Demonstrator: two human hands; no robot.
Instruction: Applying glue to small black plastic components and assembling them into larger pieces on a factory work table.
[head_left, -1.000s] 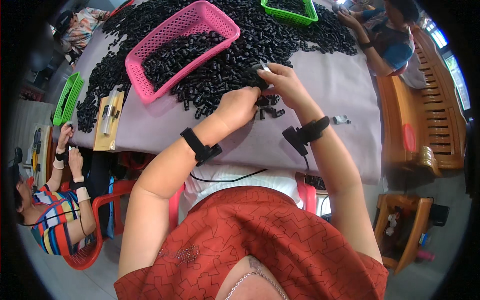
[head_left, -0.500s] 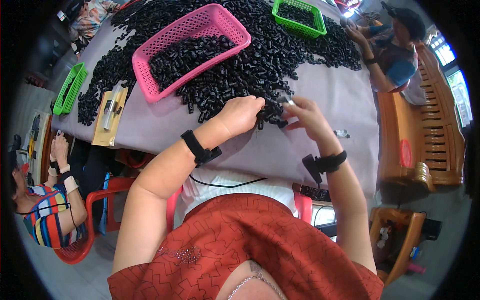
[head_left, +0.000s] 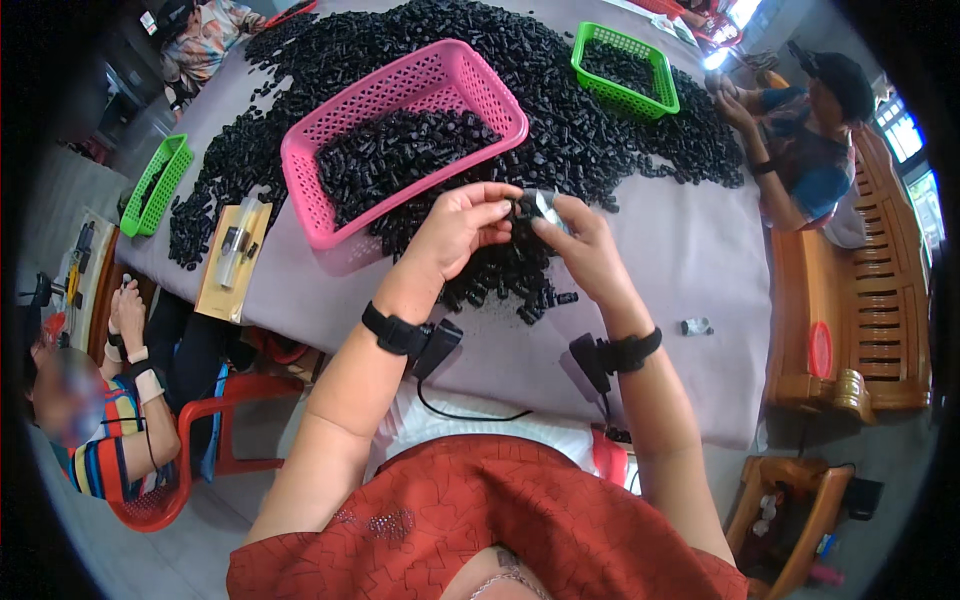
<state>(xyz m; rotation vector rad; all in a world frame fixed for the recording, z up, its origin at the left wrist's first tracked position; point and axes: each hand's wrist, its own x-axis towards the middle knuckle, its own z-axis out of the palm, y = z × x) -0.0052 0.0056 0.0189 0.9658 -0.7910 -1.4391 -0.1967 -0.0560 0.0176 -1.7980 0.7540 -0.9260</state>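
Fingertip to fingertip, my hands meet above the near edge of a heap of small black cylindrical pieces [head_left: 490,285]. My left hand [head_left: 460,228] pinches one small black piece [head_left: 520,207], mostly covered by the fingers. Between thumb and fingers of my right hand [head_left: 588,240] is a small silvery, shiny piece [head_left: 545,206], right against the black one; its exact kind cannot be made out. Just beyond my left hand stands a pink perforated basket [head_left: 497,98], part filled with the same black pieces.
A green basket [head_left: 622,98] sits at the far right, another green basket [head_left: 150,205] at the left edge. A tan board [head_left: 212,296] bears a clear tube. Another small silvery piece [head_left: 697,327] lies right. Several people sit around the table; a wooden bench [head_left: 800,290] stands right.
Both hands have lifted off the heap and come together, the right bringing the silvery piece up to the black one in the left. The view has shifted slightly, so the table appears lower.
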